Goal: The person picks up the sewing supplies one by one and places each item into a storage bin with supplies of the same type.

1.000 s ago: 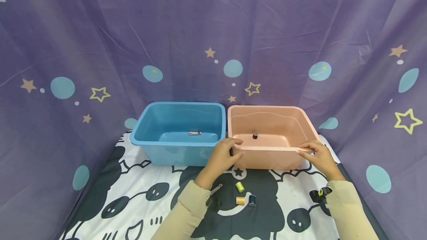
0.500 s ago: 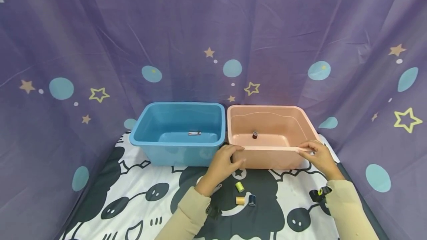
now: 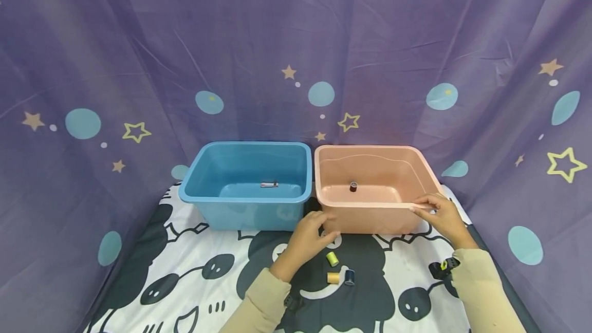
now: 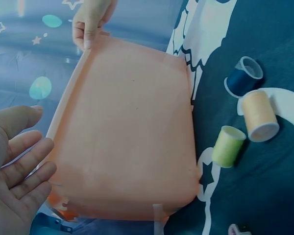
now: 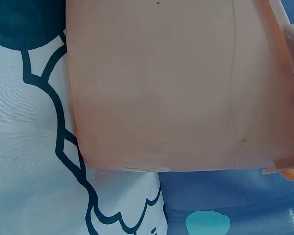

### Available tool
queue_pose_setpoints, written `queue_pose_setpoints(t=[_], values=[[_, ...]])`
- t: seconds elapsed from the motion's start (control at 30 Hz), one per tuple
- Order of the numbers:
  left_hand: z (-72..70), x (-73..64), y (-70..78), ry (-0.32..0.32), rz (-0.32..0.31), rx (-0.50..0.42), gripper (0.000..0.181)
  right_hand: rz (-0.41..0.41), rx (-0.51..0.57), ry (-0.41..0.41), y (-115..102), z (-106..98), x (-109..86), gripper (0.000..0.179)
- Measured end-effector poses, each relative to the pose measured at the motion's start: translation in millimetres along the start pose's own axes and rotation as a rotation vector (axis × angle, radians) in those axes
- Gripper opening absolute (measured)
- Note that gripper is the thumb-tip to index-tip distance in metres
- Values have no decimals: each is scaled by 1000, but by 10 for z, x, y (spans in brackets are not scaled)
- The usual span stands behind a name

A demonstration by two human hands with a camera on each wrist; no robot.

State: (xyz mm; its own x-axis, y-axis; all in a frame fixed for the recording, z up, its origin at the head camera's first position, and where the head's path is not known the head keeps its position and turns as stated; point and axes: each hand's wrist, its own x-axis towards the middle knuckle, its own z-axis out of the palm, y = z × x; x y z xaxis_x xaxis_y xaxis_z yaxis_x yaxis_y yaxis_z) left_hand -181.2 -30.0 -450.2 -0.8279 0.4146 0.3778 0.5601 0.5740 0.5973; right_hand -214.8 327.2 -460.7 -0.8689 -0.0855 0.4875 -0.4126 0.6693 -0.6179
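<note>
My right hand [image 3: 443, 219] pinches the front rim of the peach plastic basin [image 3: 370, 220] near its right corner, thumb in front and fingers over the rim. My left hand [image 3: 306, 239] is in front of that basin's left corner, its fingers loosely spread and holding nothing. In the left wrist view, the left fingers [image 4: 27, 166] appear beside the basin's rim. A dark brown thread spool [image 3: 353, 186] stands inside the peach basin. On the cloth in front are a lime-green thread spool [image 3: 332, 259], a yellow-orange thread spool [image 3: 333, 278] and a navy thread spool [image 3: 349, 277].
A blue basin [image 3: 245, 200] stands left of the peach one, with a small silvery, elongated object [image 3: 269, 185] on its floor. The black-and-white patterned cloth [image 3: 203, 245] covers the surface. A purple curtain [image 3: 259, 40] hangs behind. The tip of a small pinkish object [image 4: 233, 229] shows in the left wrist view.
My left hand has come off the peach basin's rim and moved down toward me. The right hand keeps its hold on the rim. The basins and spools have stayed in place.
</note>
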Motion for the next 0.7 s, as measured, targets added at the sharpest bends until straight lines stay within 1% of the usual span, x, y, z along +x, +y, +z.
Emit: queue_pose_setpoints(t=[0.1,0.23,0.5,0.7], values=[[27,-26,-11,-23,-20,-1,33,0,3,0,-2,-3,-5,12],[64,-55,-35,-33,-24,-1,33,2,3,-1,-6,-6,-5,12],[90,-79,-61,-13,-4,-2,31,25,-10,-4,-15,-7,-12,11],[104,-114,-75,4,16,2,28,16,-7,-2,7,-3,-10,11]])
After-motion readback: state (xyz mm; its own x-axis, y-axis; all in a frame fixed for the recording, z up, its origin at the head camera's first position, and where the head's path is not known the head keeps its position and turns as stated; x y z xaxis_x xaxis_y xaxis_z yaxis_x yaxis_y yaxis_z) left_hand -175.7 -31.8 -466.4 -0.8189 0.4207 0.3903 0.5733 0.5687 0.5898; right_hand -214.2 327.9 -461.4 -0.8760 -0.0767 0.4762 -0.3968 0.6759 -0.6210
